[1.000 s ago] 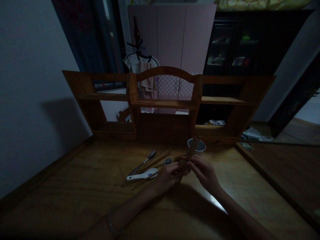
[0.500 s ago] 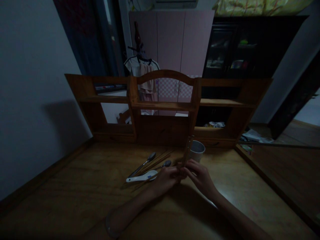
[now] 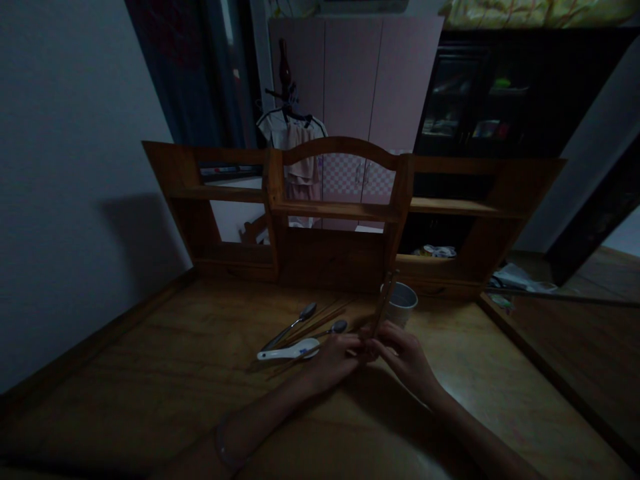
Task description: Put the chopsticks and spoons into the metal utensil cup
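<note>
Both hands meet over the desk, closed around the lower part of some chopsticks (image 3: 387,298) that stand nearly upright. My left hand (image 3: 341,358) pinches them from the left, and my right hand (image 3: 404,353) from the right; how many sticks there are is too dark to tell. Just behind my right hand stands a grey-white cup (image 3: 403,297). Left of my hands lie a white spoon (image 3: 287,351), a metal spoon with a dark handle (image 3: 299,319), a second metal spoon (image 3: 338,327) and several loose chopsticks (image 3: 320,323). My left forearm partly covers the nearest sticks.
A wooden shelf unit (image 3: 340,212) runs along the back edge of the wooden desk (image 3: 165,373). A wall (image 3: 75,167) borders the left side. On the right the desk ends at a raised dark edge (image 3: 545,373). The room is dim.
The whole view has shifted slightly, so everything sits a little farther right. The chopsticks in my hands tilt a bit more to the right; both hands keep their grip.
</note>
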Tool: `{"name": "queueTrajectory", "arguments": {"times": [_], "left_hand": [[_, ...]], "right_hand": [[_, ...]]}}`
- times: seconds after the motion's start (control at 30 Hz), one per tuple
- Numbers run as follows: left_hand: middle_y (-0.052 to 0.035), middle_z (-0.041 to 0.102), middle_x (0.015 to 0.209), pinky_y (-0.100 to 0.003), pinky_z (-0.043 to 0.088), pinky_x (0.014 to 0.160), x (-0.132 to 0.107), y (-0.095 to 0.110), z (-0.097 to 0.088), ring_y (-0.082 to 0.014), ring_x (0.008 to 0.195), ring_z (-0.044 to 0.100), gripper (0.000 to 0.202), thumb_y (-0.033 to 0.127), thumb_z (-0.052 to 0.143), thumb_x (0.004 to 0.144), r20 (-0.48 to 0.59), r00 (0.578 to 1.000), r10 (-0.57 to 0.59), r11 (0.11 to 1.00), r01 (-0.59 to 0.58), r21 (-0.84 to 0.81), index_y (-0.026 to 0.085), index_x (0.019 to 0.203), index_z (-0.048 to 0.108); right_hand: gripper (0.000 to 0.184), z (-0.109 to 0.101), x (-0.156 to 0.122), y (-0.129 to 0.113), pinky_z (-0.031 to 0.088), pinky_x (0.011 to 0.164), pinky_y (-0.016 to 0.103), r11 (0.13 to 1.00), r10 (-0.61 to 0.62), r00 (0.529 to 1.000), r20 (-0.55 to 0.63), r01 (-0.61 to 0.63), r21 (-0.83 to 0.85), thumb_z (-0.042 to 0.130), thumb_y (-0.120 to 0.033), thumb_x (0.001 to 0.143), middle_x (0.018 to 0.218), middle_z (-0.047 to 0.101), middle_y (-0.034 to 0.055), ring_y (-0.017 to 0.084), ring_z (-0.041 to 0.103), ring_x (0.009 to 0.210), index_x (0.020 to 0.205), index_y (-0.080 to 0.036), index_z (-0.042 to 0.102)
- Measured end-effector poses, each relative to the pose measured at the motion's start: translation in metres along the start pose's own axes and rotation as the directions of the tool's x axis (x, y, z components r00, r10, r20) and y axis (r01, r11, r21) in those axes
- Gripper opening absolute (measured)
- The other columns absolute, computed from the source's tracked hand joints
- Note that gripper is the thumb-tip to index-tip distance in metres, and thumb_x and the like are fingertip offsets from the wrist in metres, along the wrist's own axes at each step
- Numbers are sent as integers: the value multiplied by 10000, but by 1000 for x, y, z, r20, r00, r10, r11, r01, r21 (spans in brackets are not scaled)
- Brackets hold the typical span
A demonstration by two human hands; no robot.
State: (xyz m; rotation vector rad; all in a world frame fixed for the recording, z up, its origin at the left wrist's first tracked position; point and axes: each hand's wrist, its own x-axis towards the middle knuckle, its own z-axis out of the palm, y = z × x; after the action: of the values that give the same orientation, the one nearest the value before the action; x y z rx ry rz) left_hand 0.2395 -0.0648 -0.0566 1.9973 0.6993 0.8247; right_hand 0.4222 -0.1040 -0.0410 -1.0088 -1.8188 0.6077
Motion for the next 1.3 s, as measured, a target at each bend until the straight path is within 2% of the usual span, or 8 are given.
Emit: {"name": "queueTrajectory", "arguments": {"times": [0.13, 0.33, 0.57, 0.67, 0.8, 0.93, 1.07, 1.3], "left_hand": [[-4, 711, 1020, -223, 483, 771, 0, 0, -1, -154, 900, 651, 200, 311, 638, 848, 8, 1000, -17, 999, 17, 27, 221, 998, 735], [7, 709, 975, -224, 480, 762, -1, -7, 1, -155, 871, 650, 148, 229, 648, 812, 47, 999, -27, 997, 23, 80, 216, 935, 729], [-4, 699, 972, -222, 495, 742, -3, 7, 1, -152, 889, 650, 175, 298, 550, 899, -30, 999, -18, 1000, 18, 3, 210, 1007, 655], [-22, 679, 1058, -243, 490, 794, 1, 7, -10, -162, 939, 637, 235, 282, 506, 925, -125, 992, -5, 993, 20, 120, 226, 1135, 597], [-61, 628, 1116, -281, 435, 890, 7, -7, -46, -188, 1017, 599, 251, 213, 434, 942, -293, 955, -38, 818, 198, 540, 215, 1114, 618], [-84, 624, 1106, -269, 423, 801, 4, -22, -78, -195, 970, 612, 256, 175, 471, 908, -367, 899, -239, 569, 436, 697, 204, 1083, 654], [-81, 682, 979, -283, 401, 760, -6, -25, -86, -224, 944, 618, 179, 189, 562, 849, -357, 893, -273, 540, 450, 711, 203, 966, 697], [-68, 673, 1012, -279, 391, 738, -5, -32, -86, -219, 920, 610, 256, 393, 554, 894, -352, 902, -249, 503, 431, 749, 217, 1060, 637]], "right_hand": [[161, 2, 0, 0, 510, 745, 266, 996, 33, 999, -9, -33, 81, 559, -271, 943, 1010, 628, 64, 183, 624, 885, 1058, -193, 641], [140, 1, -1, 2, 488, 642, 242, 996, 57, 998, -16, -56, 73, 545, -278, 952, 823, 599, 35, 151, 606, 725, 950, -160, 622], [186, 1, -1, 4, 478, 639, 254, 990, 113, 991, -65, -107, 87, 573, -329, 939, 788, 608, 32, 159, 610, 708, 877, -159, 615], [199, 0, 0, 5, 481, 636, 266, 983, 160, 979, -127, -146, 114, 573, -350, 940, 758, 608, 18, 159, 607, 670, 1003, -168, 623], [379, -1, 1, 6, 492, 650, 288, 981, 181, 964, -193, -162, 108, 578, -369, 937, 794, 603, 12, 161, 596, 660, 1274, -203, 533], [406, 2, 1, 9, 497, 634, 294, 982, 175, 964, -201, -154, 112, 569, -376, 939, 832, 600, 22, 165, 596, 669, 1305, -216, 494], [405, 4, 0, 9, 504, 637, 298, 984, 162, 971, -177, -146, 100, 553, -374, 948, 794, 594, 18, 165, 600, 652, 1309, -206, 477], [383, 4, 0, 2, 504, 647, 289, 987, 154, 973, -171, -143, 75, 537, -366, 957, 766, 584, 10, 160, 610, 653, 1296, -196, 482]]}}
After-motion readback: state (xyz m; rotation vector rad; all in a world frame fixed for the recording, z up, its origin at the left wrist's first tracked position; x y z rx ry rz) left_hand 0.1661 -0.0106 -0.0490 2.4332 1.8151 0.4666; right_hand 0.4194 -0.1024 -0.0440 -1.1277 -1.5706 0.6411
